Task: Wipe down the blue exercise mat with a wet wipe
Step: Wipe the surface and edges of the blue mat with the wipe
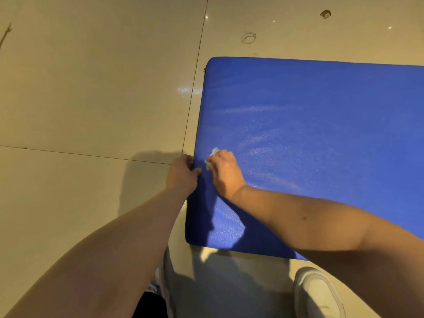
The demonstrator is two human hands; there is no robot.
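The blue mat [321, 134] lies flat on the tiled floor [91, 88], filling the right of my feed. The wet wipe [214, 152] is bunched in the right hand [223, 168], fingers curled on it, pressed to the mat just inside its left edge. The left hand [182, 173] grips that edge, thumb on top. Pale streaks across the middle look like damp passes, I think. The far strip shows none, so I judge the job roughly midway.

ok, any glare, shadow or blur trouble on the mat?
Head view: warm yellow cast; streaky sheen on the blue padded exercise mat; arm shadows darken its near-left corner and the glossy beige tile floor; white wet wipe in the right hand looks soft.
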